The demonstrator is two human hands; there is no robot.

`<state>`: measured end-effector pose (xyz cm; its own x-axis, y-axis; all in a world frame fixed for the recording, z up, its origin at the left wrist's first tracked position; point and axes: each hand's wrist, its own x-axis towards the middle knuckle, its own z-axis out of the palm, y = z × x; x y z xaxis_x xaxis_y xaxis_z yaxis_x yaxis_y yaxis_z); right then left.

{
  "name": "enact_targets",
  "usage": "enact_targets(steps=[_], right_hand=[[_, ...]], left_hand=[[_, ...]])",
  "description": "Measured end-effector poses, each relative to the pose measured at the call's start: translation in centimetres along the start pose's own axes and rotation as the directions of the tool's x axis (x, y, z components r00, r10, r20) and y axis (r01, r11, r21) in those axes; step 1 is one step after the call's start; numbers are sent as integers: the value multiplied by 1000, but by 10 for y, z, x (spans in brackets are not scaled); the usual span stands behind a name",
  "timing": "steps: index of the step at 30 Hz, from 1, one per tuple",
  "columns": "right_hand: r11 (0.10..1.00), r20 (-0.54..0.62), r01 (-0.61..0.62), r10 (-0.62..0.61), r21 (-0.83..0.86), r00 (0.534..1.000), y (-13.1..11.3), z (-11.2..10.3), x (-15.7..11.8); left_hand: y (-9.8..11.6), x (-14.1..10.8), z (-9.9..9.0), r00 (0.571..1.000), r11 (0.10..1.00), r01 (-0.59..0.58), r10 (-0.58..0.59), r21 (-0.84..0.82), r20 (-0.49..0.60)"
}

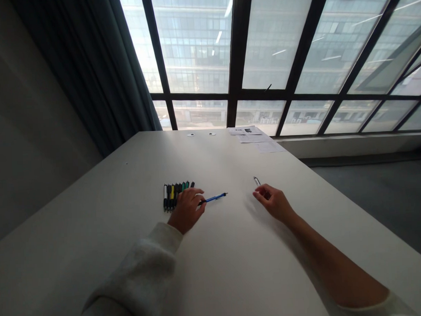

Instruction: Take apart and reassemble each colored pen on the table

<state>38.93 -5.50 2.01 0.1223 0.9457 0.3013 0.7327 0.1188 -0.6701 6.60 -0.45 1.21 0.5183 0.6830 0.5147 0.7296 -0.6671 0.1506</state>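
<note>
A: Surface and room, as you had them?

B: One table (231,268), white, smooth, reaching away from you to the window (196,43), which was dark-framed and many-paned, with a building beyond. Two small round fittings (191,135) near the far edge; papers (254,134), a few sheets, at the far right corner. One curtain (90,65), dark blue-grey, on your left, beside a shadowed wall (32,113). Floor (363,185), grey, to your right.

A: Your left hand (189,205)?

B: Sleeved in pale grey. Thumb and forefinger pinched the blue pen (217,197) near its dark end, the other end pointing right. Your remaining fingers, loosely bent, reached over part of a row of pens (172,196): white, black, yellow and green among them, laid side by side. Whether those fingers touched the row could not be told.

A: Your right hand (271,201)?

B: Forearm bare, fingers curled in, well apart from your left. It gripped the white pen (256,180) by fingertips, the dark-tipped end showing beyond them, slanted up and left; the rest was hidden by your hand.
</note>
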Motion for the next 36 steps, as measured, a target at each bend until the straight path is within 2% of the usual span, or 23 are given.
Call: enact_targets(steps=[2,3,6,8,12,14,15,17,18,20,22,25,30,34,36], right_hand=[[971,119,20,-50,237,992,-26,-1,-6],[938,134,23,-73,346,988,-39,-3,-8],[820,42,84,-131,566,990,-77,-18,-14],[756,-31,131,-146,642,989,-100,-32,-16],[670,-132,199,-151,715,980,-138,-58,-20],[642,-204,268,-174,718,963,-153,-65,-22],[626,-246,310,-189,716,951,-160,-68,-23],[588,-323,380,-204,714,924,-170,-72,-24],[567,-356,407,-205,716,912,-173,-74,-25],[536,-399,446,-209,717,893,-177,-77,-26],[514,-436,493,-237,702,868,-177,-79,-28],[490,-479,549,-272,677,835,-176,-84,-32],[482,-517,568,-249,667,819,-180,-88,-41],[478,-525,578,-257,661,812,-181,-87,-47],[476,-517,580,-271,661,812,-180,-87,-48]], left_hand=[[15,7,-13,998,996,-52,51,-68,-23],[22,10,-22,996,983,-84,76,-165,-55],[47,21,-58,980,922,-163,110,-351,-167],[61,26,-87,973,898,-157,68,-411,-222],[85,30,-135,921,855,-137,-77,-501,-382],[97,32,-151,879,756,-119,-222,-643,-423],[103,33,-156,841,686,-115,-318,-719,-438],[113,35,-164,774,529,-136,-471,-838,-423],[116,36,-167,756,456,-161,-513,-875,-407],[121,35,-172,747,347,-204,-549,-915,-375],[121,32,-176,746,303,-231,-556,-925,-368],[120,25,-179,724,337,-222,-571,-915,-386],[123,19,-180,655,460,-150,-617,-875,-436],[129,18,-183,598,546,-136,-620,-827,-508],[131,18,-185,583,581,-131,-611,-804,-536]])
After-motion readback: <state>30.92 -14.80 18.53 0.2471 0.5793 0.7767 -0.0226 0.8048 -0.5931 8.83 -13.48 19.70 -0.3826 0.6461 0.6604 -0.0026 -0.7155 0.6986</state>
